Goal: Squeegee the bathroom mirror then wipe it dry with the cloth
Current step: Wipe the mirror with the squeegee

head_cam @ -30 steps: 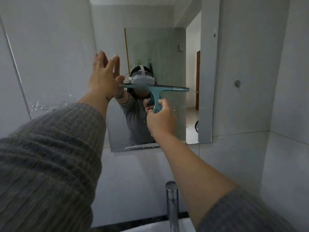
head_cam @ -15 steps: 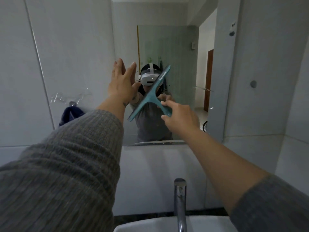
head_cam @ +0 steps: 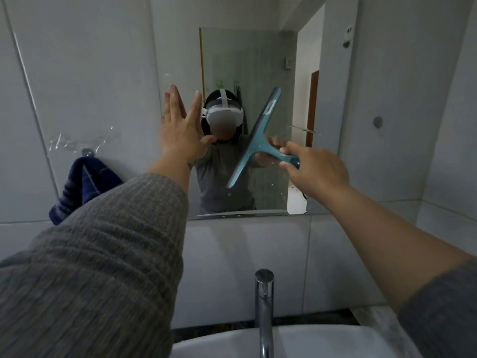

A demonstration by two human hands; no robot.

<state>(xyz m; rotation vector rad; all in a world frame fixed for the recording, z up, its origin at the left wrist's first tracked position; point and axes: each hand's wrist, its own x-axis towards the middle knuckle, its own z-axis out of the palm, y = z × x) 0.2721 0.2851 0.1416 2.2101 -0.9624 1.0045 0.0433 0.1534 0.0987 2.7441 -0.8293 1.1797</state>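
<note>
The mirror [head_cam: 265, 63] hangs on the tiled wall above the sink. My right hand [head_cam: 316, 171] is shut on the handle of a teal squeegee [head_cam: 254, 143], whose blade is tilted steeply, upper end to the right, lying against the middle of the glass. My left hand [head_cam: 180, 130] is flat, fingers up and slightly apart, resting at the mirror's left edge. A dark blue cloth [head_cam: 85, 180] hangs from a hook on the wall to the left, partly hidden by my left sleeve.
A chrome tap [head_cam: 263, 306] rises from the white sink [head_cam: 322, 342] below. A round metal stud [head_cam: 377, 121] sticks out of the right wall tile. Water droplets dot the mirror's lower right.
The squeegee blade went from level to steeply tilted and has moved right and down on the glass. The view has shifted left, bringing the blue cloth into sight. My left hand stayed at the mirror's edge.
</note>
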